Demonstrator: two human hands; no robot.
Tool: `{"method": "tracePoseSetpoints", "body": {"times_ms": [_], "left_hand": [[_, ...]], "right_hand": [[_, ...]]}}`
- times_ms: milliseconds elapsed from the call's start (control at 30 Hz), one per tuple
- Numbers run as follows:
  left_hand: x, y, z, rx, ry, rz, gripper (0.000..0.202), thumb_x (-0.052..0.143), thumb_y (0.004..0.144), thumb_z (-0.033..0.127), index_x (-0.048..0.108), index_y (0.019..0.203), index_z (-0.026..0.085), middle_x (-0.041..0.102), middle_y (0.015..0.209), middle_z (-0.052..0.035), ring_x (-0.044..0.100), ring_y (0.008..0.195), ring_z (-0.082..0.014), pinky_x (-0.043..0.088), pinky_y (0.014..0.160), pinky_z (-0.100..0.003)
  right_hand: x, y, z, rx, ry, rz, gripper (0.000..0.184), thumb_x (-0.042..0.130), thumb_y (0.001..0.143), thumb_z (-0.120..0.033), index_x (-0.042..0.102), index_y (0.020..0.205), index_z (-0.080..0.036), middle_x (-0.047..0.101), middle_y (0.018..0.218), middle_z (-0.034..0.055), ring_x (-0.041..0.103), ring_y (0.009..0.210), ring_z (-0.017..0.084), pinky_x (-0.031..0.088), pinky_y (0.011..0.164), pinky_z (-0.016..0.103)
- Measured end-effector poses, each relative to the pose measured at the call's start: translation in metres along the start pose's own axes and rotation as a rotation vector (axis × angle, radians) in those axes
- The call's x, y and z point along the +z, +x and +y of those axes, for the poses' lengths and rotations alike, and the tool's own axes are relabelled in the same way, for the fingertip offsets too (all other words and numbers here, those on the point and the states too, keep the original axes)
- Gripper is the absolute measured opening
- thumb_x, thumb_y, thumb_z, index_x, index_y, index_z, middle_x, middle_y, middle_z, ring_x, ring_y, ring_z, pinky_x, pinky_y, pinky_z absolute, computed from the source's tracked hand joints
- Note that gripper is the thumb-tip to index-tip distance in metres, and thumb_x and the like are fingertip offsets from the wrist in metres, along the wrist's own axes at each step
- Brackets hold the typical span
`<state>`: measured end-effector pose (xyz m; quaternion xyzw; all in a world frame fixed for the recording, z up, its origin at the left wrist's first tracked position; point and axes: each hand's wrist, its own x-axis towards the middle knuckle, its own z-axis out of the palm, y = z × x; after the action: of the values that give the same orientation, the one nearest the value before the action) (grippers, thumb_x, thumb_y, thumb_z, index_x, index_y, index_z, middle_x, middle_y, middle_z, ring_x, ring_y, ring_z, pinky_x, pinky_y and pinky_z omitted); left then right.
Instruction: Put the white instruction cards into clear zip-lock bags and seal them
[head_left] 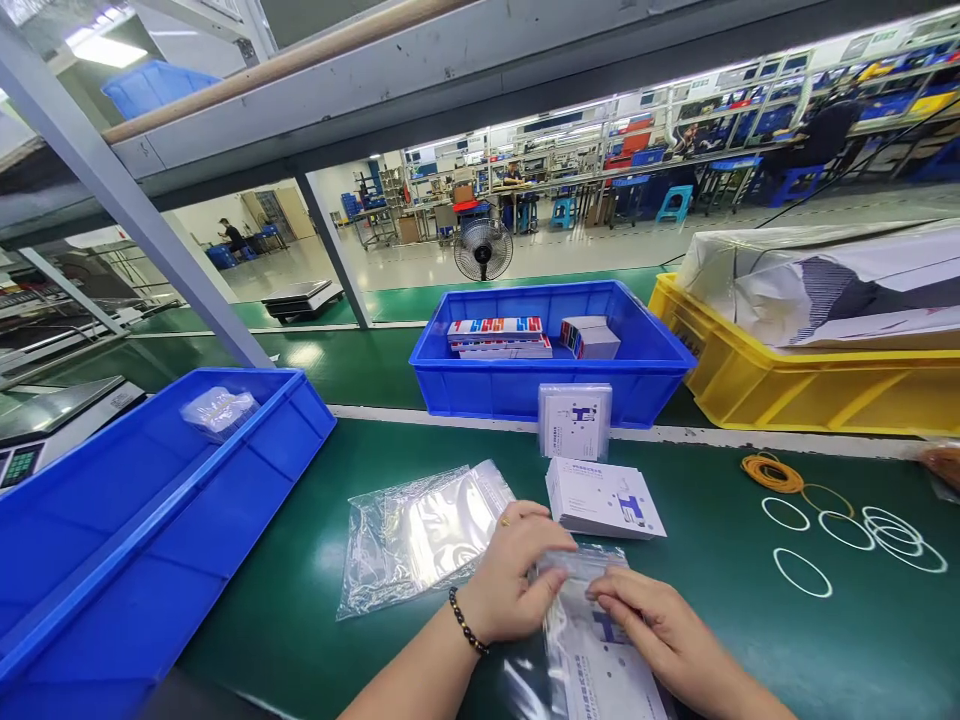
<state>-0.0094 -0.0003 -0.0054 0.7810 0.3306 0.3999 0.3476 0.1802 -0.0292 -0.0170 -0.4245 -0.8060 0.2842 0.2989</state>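
Currently, the left hand (pixel 517 580) and right hand (pixel 660 630) both pinch shut on the top edge of a clear bag (pixel 600 650) with a printed card inside, low on the green bench (pixel 750 620). The rear blue bin (pixel 487 390) contains striped packs (pixel 499 335). The left blue bin (pixel 150 520) contains one bagged pack (pixel 219 410). The yellow bin (pixel 810 390) contains wrapped sheets (pixel 825 280). The clear bag's lower end is cut off.

Both hands — left hand (pixel 510 580), right hand (pixel 660 630) — pinch a bagged leaflet (pixel 596 650).
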Motion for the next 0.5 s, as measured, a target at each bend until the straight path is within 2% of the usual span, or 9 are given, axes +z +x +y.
{"method": "tracePoseSetpoints", "body": {"times_ms": [33, 100, 167, 233, 300, 333, 433, 500], "left_hand": [[-0.002, 0.000, 0.000, 0.061, 0.050, -0.101, 0.017, 0.049, 0.072, 0.022, 0.059, 0.085, 0.018, 0.063, 0.081, -0.0057, 0.052, 0.089, -0.0194, 0.037, 0.087, -0.036], [-0.003, 0.000, -0.001, 0.030, 0.138, -0.255, 0.011, 0.053, 0.069, 0.019, 0.060, 0.077, 0.019, 0.061, 0.068, -0.0028, 0.053, 0.080, -0.0180, 0.039, 0.082, -0.033], [-0.003, 0.000, -0.003, -0.074, 0.188, -0.283, 0.002, 0.057, 0.067, 0.018, 0.058, 0.066, 0.018, 0.058, 0.061, -0.0008, 0.051, 0.071, -0.0154, 0.040, 0.076, -0.030], [-0.002, 0.000, -0.005, -0.145, 0.171, -0.254, 0.009, 0.058, 0.066, 0.017, 0.055, 0.058, 0.017, 0.055, 0.058, 0.0005, 0.049, 0.067, -0.0135, 0.039, 0.073, -0.027], [-0.002, 0.000, -0.006, -0.188, 0.109, -0.236, 0.012, 0.058, 0.067, 0.016, 0.053, 0.056, 0.016, 0.052, 0.056, 0.0016, 0.047, 0.064, -0.0121, 0.038, 0.067, -0.024], [-0.002, 0.000, -0.007, -0.215, 0.073, -0.235, 0.013, 0.056, 0.068, 0.018, 0.053, 0.056, 0.016, 0.051, 0.055, 0.0020, 0.045, 0.061, -0.0113, 0.037, 0.064, -0.023], [-0.002, 0.000, -0.009, -0.294, -0.074, -0.243, 0.023, 0.052, 0.073, 0.028, 0.053, 0.055, 0.014, 0.047, 0.054, 0.0022, 0.042, 0.055, -0.0093, 0.034, 0.056, -0.021], [-0.002, 0.000, -0.011, -0.318, -0.178, -0.264, 0.035, 0.050, 0.075, 0.040, 0.052, 0.052, 0.014, 0.045, 0.053, 0.0018, 0.041, 0.053, -0.0088, 0.032, 0.052, -0.021]], "right_hand": [[-0.005, 0.001, -0.002, 0.027, 0.046, -0.055, 0.029, 0.035, 0.089, -0.031, 0.059, 0.073, -0.022, 0.062, 0.065, 0.0008, 0.058, 0.059, 0.015, 0.047, 0.056, 0.025], [-0.014, 0.002, -0.005, 0.077, 0.095, -0.124, 0.030, 0.039, 0.087, -0.035, 0.055, 0.064, -0.022, 0.058, 0.060, -0.0010, 0.054, 0.055, 0.014, 0.045, 0.052, 0.024], [-0.021, 0.002, -0.007, 0.113, 0.100, -0.145, 0.033, 0.046, 0.083, -0.039, 0.048, 0.055, -0.021, 0.053, 0.056, -0.0021, 0.050, 0.051, 0.013, 0.042, 0.048, 0.023], [-0.025, 0.001, -0.007, 0.108, 0.072, -0.117, 0.036, 0.050, 0.080, -0.041, 0.043, 0.051, -0.020, 0.050, 0.055, -0.0019, 0.048, 0.050, 0.013, 0.041, 0.046, 0.023], [-0.026, 0.000, -0.002, 0.059, -0.008, -0.020, 0.033, 0.050, 0.080, -0.039, 0.046, 0.053, -0.021, 0.053, 0.060, 0.0004, 0.052, 0.055, 0.014, 0.044, 0.049, 0.024], [-0.025, -0.001, 0.002, 0.021, -0.080, 0.071, 0.028, 0.049, 0.081, -0.038, 0.051, 0.057, -0.022, 0.056, 0.065, 0.0022, 0.055, 0.060, 0.016, 0.046, 0.053, 0.026], [-0.020, -0.001, 0.025, -0.067, -0.406, 0.405, 0.021, 0.044, 0.083, -0.033, 0.062, 0.086, -0.022, 0.063, 0.091, 0.0093, 0.060, 0.086, 0.024, 0.049, 0.071, 0.036], [-0.016, -0.001, 0.042, -0.047, -0.612, 0.504, 0.029, 0.040, 0.084, -0.031, 0.060, 0.101, -0.020, 0.061, 0.106, 0.0127, 0.055, 0.101, 0.029, 0.047, 0.079, 0.044]]}}
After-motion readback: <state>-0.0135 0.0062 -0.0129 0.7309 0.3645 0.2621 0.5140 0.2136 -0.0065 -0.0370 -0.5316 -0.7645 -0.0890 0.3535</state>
